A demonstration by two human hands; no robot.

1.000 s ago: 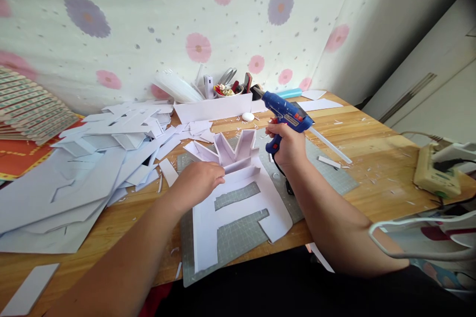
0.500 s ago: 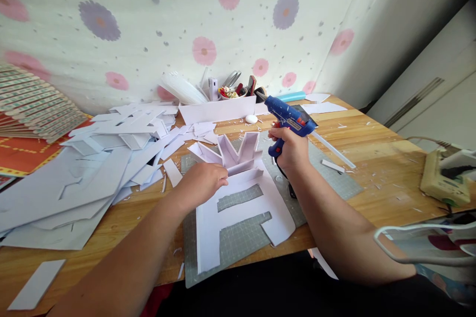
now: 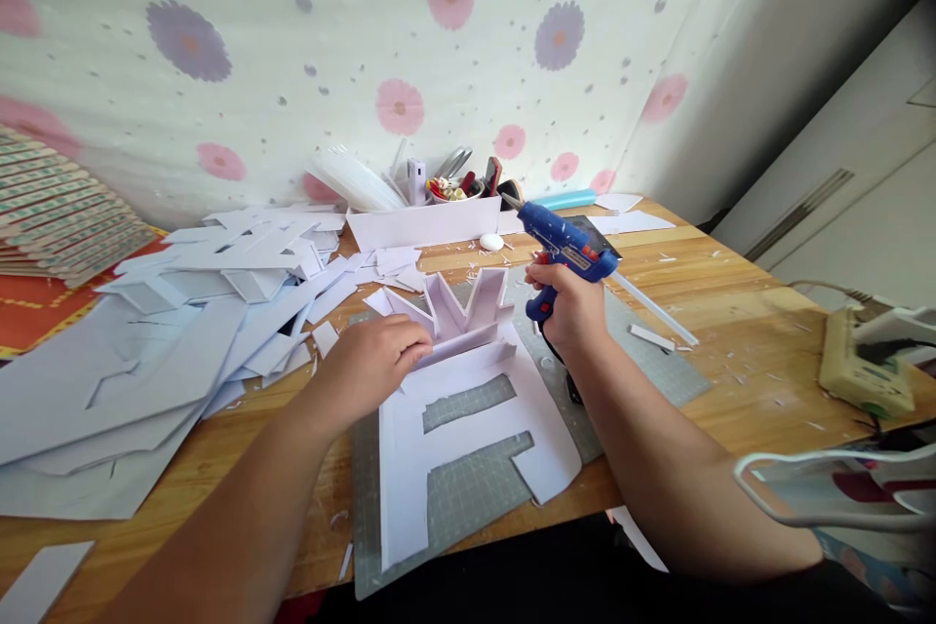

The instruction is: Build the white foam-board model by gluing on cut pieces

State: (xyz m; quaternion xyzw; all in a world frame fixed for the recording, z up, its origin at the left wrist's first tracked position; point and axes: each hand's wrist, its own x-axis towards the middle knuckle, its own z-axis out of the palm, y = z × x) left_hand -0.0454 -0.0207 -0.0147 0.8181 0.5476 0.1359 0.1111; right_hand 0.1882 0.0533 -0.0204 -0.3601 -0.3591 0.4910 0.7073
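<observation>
A white foam board cut-out (image 3: 468, 424) with openings lies in front of me, with narrow strips standing along some of its edges and zigzag walls (image 3: 453, 304) rising at its far end. My left hand (image 3: 372, 361) is closed at the far left of the cut-out, pinching the end of an upright white strip (image 3: 460, 349); the fingertips are partly hidden. In my right hand (image 3: 574, 307) is a blue hot glue gun (image 3: 566, 239), held by its handle above the right side, nozzle pointing up and left, away from the board. A clear glue stick (image 3: 653, 309) extends from its back.
Under the cut-out lies a grey cutting mat (image 3: 643, 361). White board scraps (image 3: 175, 351) are heaped on the left. A white box (image 3: 424, 224) with tools stands at the back, a power strip (image 3: 863, 366) at the right edge.
My left hand has shifted slightly left along the strip. The right hand and glue gun stay almost in place. The whole view has tilted a little.
</observation>
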